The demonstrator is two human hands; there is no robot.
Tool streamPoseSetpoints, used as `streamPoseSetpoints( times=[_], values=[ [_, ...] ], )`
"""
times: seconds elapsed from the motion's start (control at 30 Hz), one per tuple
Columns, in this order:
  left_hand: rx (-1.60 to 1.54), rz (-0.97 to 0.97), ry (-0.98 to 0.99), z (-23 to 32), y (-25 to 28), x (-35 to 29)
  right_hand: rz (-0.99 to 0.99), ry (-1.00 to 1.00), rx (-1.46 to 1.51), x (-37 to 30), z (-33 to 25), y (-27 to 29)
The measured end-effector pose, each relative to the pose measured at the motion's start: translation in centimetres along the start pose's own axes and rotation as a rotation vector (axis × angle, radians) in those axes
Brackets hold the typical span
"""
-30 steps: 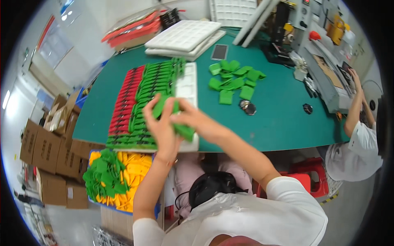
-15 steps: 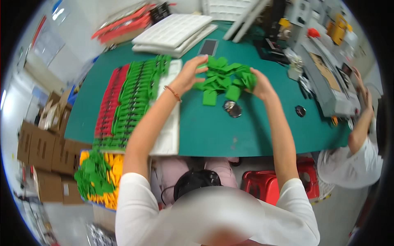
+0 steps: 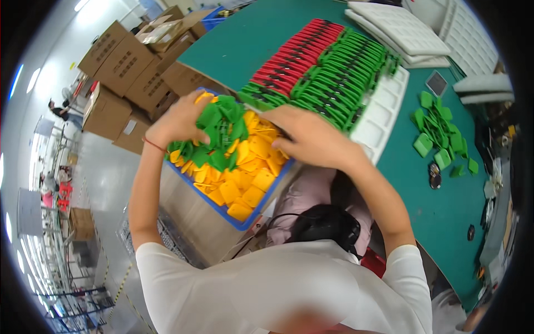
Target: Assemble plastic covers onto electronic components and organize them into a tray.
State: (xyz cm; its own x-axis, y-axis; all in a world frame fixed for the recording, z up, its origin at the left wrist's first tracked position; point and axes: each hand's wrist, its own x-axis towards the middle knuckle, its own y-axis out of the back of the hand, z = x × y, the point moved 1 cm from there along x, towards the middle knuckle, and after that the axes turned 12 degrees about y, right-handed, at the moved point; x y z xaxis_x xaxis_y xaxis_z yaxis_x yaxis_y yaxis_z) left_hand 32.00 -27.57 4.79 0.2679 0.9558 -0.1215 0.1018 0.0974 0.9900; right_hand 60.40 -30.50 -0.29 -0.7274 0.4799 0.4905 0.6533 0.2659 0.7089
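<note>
Many green pieces (image 3: pixel 219 122) lie in a loose heap upon yellow pieces (image 3: pixel 245 192), inside a blue bin (image 3: pixel 243 225); the green heap takes the far left part of the bin, while the yellow ones fill the near part; the blue rim shows along the near side, and beyond it a light brown surface (image 3: pixel 208 236) stays visible; the far right rim is near the corner of a white tray (image 3: pixel 386 106), which carries rows of red and green clips; some tray cells at its right side show their white bottoms; between this tray and a second pile of green pieces (image 3: pixel 439 133), a strip of the green table (image 3: pixel 389 183) gives room for moving.

The left hand (image 3: pixel 181 119) comes over the left rim, thumb and fingers apart at the green heap; it is blurred, so one cannot tell whether it grasps a piece; the right hand (image 3: pixel 308 133) is released, palm downward, its fingers parted above the right rim; both elbows are bent, forearms leaning inward.
</note>
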Motion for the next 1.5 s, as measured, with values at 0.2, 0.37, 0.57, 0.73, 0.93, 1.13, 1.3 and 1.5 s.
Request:
streamPoseSetpoints(
  times=[0.2,0.37,0.57,0.73,0.93,1.13,1.3,1.5],
  values=[
    [0.027,-0.097,-0.005,-1.0,-6.0,-2.8,-0.256,-0.287,-0.118,7.1,3.9,-9.7],
    [-0.087,0.173,-0.16,-1.6,-9.8,-3.6,-0.36,-0.316,-0.285,9.0,4.2,-12.0],
    [-0.122,0.229,-0.215,-2.2,-10.8,-4.2,-0.423,-0.268,-0.343,8.5,3.6,-13.5],
    [-0.128,0.385,-0.309,-2.7,-12.1,-4.4,-0.241,-0.1,-0.416,7.8,2.8,-14.8],
    [-0.052,0.458,-0.434,-3.4,-12.8,-4.7,-0.174,-0.106,0.034,8.4,4.4,-14.7],
    [-0.119,0.485,-0.339,-3.6,-13.2,-6.1,-0.122,-0.126,0.157,7.9,5.1,-14.1],
    [-0.208,0.511,-0.313,-4.0,-13.1,-6.6,-0.094,-0.149,0.209,7.9,4.9,-14.2],
    [-0.513,0.692,-0.096,-4.3,-10.8,-7.2,-0.01,-0.105,0.301,7.8,5.1,-12.9]
  ],
)
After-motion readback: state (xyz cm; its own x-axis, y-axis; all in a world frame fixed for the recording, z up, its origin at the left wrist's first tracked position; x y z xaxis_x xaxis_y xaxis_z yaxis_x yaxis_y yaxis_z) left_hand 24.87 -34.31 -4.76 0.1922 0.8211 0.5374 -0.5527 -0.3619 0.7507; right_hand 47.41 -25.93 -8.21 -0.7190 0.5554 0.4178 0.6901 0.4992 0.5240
